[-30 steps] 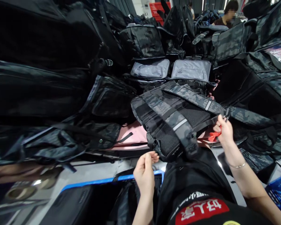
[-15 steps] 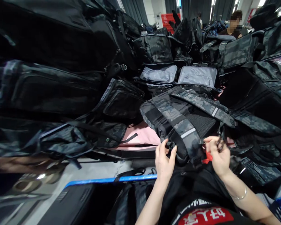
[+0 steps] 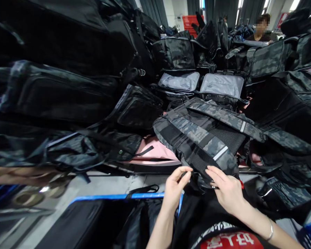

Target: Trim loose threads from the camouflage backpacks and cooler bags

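— Fingers (image 3: 184, 173) of the left hand (image 3: 175, 188) are pinching together now at the near bottom edge of the camouflage backpack (image 3: 197, 138); half a second ago they were curling round a black buckle a little higher up.

— And the right hand (image 3: 226, 190)?

— It is coming in from the right, fingers stretched nearly flat and pressing on the same near edge, just beside the left. What, if anything, is sitting under its palm cannot be told. Only a sliver of the red item (image 3: 241, 184) is showing behind it.

— Where is the backpack lying?

— Straps up, on the pink surface (image 3: 158, 152), among the piled dark bags (image 3: 67, 103), directly in front of the person. Both hands are now meeting at one spot, so the work is seemingly shifting from the strap to that bottom edge.
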`<action>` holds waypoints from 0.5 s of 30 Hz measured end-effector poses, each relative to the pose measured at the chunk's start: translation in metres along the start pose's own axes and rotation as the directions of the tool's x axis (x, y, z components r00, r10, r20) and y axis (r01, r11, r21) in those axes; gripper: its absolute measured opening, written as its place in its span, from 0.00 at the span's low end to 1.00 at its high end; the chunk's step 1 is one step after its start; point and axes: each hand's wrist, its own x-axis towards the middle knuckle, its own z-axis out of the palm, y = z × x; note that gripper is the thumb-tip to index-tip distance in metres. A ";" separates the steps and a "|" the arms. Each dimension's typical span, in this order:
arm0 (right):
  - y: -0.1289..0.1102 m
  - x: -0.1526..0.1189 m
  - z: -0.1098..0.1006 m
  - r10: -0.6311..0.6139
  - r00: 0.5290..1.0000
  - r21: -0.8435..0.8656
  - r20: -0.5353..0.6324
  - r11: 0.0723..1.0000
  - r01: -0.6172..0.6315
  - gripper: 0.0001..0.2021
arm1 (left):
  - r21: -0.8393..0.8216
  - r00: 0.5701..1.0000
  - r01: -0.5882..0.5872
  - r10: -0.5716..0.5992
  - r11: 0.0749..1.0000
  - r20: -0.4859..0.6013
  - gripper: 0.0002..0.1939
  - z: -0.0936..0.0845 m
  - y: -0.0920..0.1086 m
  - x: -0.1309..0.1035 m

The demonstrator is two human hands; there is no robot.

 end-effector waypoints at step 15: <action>0.000 0.001 0.006 -0.040 0.996 0.031 -0.084 0.999 0.043 0.22 | -0.020 0.987 0.161 -0.161 0.987 0.002 0.19 0.004 -0.015 -0.045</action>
